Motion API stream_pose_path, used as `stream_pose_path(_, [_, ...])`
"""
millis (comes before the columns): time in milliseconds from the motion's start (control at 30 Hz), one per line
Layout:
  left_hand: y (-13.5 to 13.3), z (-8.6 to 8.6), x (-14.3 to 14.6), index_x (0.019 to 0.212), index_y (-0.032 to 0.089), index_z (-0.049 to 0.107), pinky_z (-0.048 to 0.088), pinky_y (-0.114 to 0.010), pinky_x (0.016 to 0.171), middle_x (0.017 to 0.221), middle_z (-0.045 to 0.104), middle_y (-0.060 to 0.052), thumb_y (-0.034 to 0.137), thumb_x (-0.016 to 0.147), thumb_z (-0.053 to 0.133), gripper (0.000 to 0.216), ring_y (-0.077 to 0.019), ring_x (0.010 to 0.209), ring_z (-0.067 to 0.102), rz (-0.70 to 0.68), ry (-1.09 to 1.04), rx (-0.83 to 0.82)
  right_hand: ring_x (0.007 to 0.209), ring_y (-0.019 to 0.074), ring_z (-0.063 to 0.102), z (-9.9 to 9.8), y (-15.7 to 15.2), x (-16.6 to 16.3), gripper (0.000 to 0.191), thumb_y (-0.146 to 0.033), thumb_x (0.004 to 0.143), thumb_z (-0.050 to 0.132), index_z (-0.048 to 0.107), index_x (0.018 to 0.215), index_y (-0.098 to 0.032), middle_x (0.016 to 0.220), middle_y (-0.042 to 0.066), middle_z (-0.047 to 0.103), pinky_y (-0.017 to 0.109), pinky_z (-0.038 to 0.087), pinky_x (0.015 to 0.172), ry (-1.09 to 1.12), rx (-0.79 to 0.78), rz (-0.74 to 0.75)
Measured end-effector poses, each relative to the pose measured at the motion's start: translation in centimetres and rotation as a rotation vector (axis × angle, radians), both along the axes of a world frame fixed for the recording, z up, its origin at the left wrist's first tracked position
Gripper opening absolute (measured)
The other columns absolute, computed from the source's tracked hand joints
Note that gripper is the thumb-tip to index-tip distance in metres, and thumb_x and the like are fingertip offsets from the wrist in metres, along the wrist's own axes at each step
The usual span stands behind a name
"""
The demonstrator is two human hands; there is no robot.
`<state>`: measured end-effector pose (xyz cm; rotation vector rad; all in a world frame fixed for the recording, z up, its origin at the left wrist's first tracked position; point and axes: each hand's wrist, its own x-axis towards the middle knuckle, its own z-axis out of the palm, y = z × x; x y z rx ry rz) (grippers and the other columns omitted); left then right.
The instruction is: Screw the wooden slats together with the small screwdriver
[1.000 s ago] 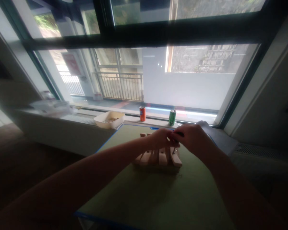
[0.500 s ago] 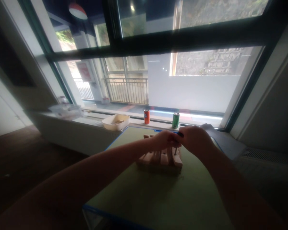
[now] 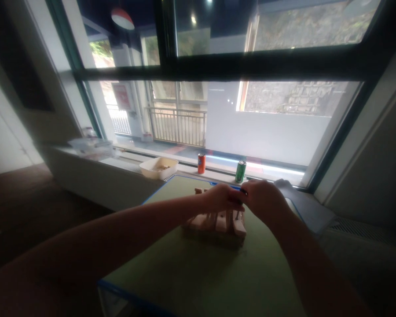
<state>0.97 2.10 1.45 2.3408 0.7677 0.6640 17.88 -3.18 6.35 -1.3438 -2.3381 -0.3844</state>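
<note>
Both hands meet over a wooden slatted piece lying on the green table top. A screwdriver stands roughly upright at the right end of the wood, its thin metal shaft reaching down to the right-hand slat. My right hand is closed around the top of its dark handle. Just below and to the left, my left hand has its fingers closed around the lower handle. The tip and most of the handle are hidden by my fingers or too small to make out.
Along the window sill stand an orange can, a green can and a cream plastic tub with small pieces inside. A clear plastic box sits farther left. The green table has blue edges; grey sheet-like material lies at right.
My head view has tilted slightly, so the scene sits a little differently. Both hands stay on the screwdriver over the same end of the wood.
</note>
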Motion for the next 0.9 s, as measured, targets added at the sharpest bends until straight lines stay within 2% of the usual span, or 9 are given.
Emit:
stream_pose_path(100, [0.5,0.2,-0.7,0.082,0.012,0.064,0.045,-0.023,0.065,0.073,0.062,0.000,0.030,0.074,0.062,0.020,-0.0115,0.068,0.058,-0.079,0.005,-0.045,0.063,0.0144,0.058,-0.1,-0.3,0.1,0.028,-0.038,0.086,0.044,0.062,0.085,-0.017,0.076,0.006,0.064,0.024,0.041,0.054,0.055,-0.073,0.155])
stream_pose_path(200, [0.8,0.4,-1.3,0.091,0.011,0.063,0.046,-0.024,0.068,0.081,0.063,-0.003,0.021,0.077,0.058,0.018,-0.0130,0.072,0.058,-0.211,-0.009,-0.082,0.069,0.0134,0.058,0.0,-0.5,0.4,0.020,-0.025,0.087,0.042,0.060,0.094,-0.019,0.085,0.005,0.064,0.023,0.042,0.058,0.100,-0.124,0.258])
stream_pose_path(300, [0.5,0.3,-1.3,0.093,0.010,0.062,0.046,-0.026,0.070,0.082,0.062,-0.004,0.019,0.079,0.055,0.017,-0.0137,0.074,0.058,-0.251,-0.011,-0.074,0.065,0.0131,0.056,0.0,-0.7,0.6,0.017,-0.026,0.083,0.047,0.060,0.093,-0.020,0.081,0.003,0.062,0.024,0.041,0.056,0.111,-0.118,0.221])
stream_pose_path(500, [-0.3,0.7,-0.6,0.088,0.011,0.061,0.044,-0.021,0.061,0.075,0.061,-0.001,0.030,0.070,0.066,0.026,-0.0101,0.066,0.057,-0.119,-0.088,0.027,0.057,0.0102,0.050,0.6,-0.9,0.7,0.016,-0.032,0.077,0.054,0.061,0.084,-0.020,0.072,0.000,0.058,0.021,0.036,0.049,0.103,-0.145,0.202])
stream_pose_path(567, [-0.2,1.0,-0.3,0.085,0.012,0.062,0.044,-0.020,0.061,0.072,0.060,0.000,0.030,0.072,0.064,0.023,-0.0086,0.064,0.056,-0.130,-0.082,0.048,0.055,0.0097,0.049,0.8,-0.8,1.0,0.017,-0.034,0.077,0.053,0.061,0.078,-0.019,0.070,0.000,0.057,0.021,0.034,0.049,0.074,-0.133,0.169])
stream_pose_path(733, [0.0,0.9,0.5,0.087,0.011,0.061,0.044,-0.022,0.063,0.076,0.060,0.000,0.027,0.073,0.063,0.022,-0.0092,0.068,0.055,-0.206,-0.042,-0.109,0.049,0.0080,0.045,0.7,-0.4,1.1,0.030,-0.037,0.080,0.047,0.062,0.066,-0.017,0.066,0.001,0.055,0.022,0.031,0.047,-0.017,-0.092,0.066])
stream_pose_path(800, [0.0,0.7,0.6,0.087,0.011,0.060,0.044,-0.023,0.064,0.077,0.059,0.000,0.030,0.071,0.065,0.026,-0.0099,0.068,0.055,-0.164,-0.062,-0.153,0.049,0.0081,0.045,0.6,-0.4,0.9,0.033,-0.039,0.082,0.045,0.063,0.067,-0.017,0.067,0.001,0.056,0.022,0.031,0.047,-0.034,-0.082,0.051])
stream_pose_path(900, [0.2,0.3,0.6,0.082,0.012,0.062,0.042,-0.023,0.063,0.070,0.058,0.002,0.036,0.067,0.067,0.029,-0.0099,0.065,0.054,-0.089,-0.066,-0.136,0.050,0.0094,0.048,0.4,-0.3,0.7,0.036,-0.044,0.082,0.044,0.064,0.068,-0.016,0.069,0.003,0.058,0.023,0.033,0.047,-0.046,-0.042,0.007])
